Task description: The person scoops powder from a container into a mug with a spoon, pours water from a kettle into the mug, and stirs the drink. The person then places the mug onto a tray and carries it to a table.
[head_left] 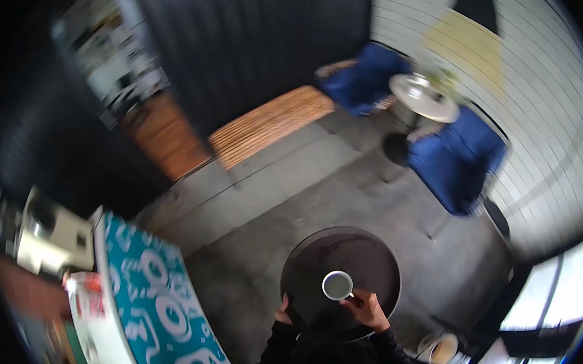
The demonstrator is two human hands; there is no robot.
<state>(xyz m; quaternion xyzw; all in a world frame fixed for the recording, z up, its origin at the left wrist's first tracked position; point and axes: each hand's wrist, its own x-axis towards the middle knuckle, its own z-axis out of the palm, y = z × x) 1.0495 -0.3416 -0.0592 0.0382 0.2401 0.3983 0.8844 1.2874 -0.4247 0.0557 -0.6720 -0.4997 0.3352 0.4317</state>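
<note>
A round dark brown tray (pixel 369 257) with a raised rim is level in front of my body. My left hand (pixel 283 310) is closed on its left rim, with the thumb showing and the other fingers mostly hidden. A white cup (pixel 338 285), seen from above with greyish contents or a grey inside, is over the middle of the tray. My right hand (pixel 369 312) pinches the cup at its handle side. Whether the cup touches the tray, I cannot tell.
A counter (pixel 159 303) with a teal patterned front stands left, carrying a cream machine (pixel 51 233). Ahead are a slatted wooden bench (pixel 271 123), two blue chairs (pixel 460 161) and a small round table (pixel 426 98). A doorway (pixel 162 133) opens at upper left.
</note>
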